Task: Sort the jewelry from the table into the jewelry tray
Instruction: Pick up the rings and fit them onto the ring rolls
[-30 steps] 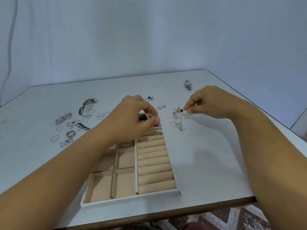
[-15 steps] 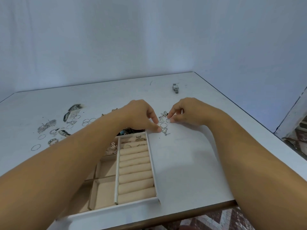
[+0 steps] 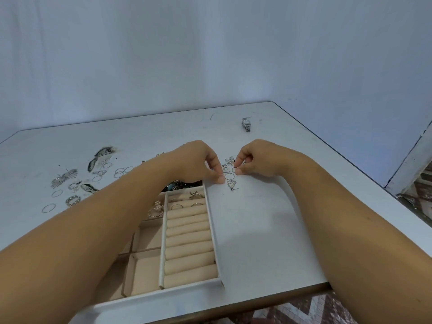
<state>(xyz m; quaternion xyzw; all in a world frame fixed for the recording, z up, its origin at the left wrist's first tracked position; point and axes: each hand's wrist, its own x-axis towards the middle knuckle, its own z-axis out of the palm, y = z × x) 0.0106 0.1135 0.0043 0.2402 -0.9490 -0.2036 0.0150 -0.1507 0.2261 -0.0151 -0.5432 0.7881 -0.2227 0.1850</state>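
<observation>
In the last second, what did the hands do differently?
The left hand moved right, from over the jewelry tray to the small jewelry cluster beside it. The right hand still pinches a thin ring there. Tray and watch stayed put.

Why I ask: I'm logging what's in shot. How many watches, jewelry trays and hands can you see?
Watch: 1
Jewelry tray: 1
Hands: 2, the left hand and the right hand, which pinches a ring
Total: 4
</observation>
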